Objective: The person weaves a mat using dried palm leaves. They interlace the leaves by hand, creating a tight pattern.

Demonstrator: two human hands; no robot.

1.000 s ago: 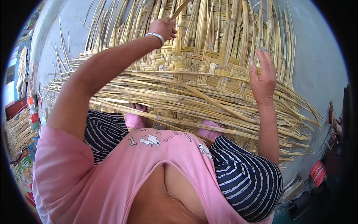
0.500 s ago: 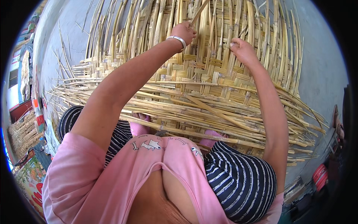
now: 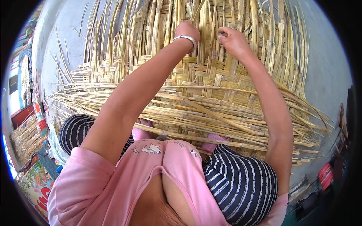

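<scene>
While both reach forward, left hand (image 3: 187, 30) and right hand (image 3: 232, 39) pinch bamboo strips (image 3: 211, 22).

Upright loose strips (image 3: 260, 41) crowd the mat's far edge, bare concrete floor (image 3: 328, 79) (both flanks) — open passage

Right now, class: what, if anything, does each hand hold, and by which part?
Both grip upright loose strips of the woven bamboo mat just above its woven edge: the left hand closed around one, the right hand pinching another with its fingertips.
</scene>
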